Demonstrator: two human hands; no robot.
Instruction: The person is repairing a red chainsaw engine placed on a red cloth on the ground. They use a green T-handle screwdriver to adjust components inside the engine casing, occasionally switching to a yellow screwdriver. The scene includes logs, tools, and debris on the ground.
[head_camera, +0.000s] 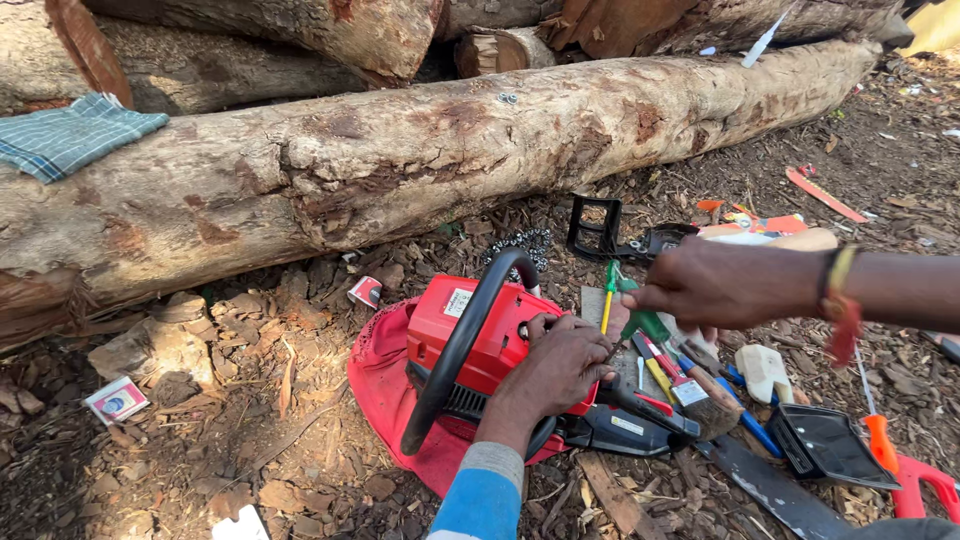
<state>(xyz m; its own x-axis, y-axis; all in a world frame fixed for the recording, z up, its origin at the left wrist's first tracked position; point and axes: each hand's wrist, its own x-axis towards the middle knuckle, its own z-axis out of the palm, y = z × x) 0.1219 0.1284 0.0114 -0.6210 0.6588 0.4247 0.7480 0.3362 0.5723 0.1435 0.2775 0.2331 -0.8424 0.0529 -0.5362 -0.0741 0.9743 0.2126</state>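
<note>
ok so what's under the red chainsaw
A red cloth lies under the red chainsaw, spread over wood chips and bark. Its left and lower edges show; the part beneath the saw body and the left hand is covered.

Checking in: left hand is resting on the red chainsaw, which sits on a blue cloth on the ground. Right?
Not quite. In the head view the left hand does rest on the red chainsaw, but the cloth under it is red, not blue.
</note>
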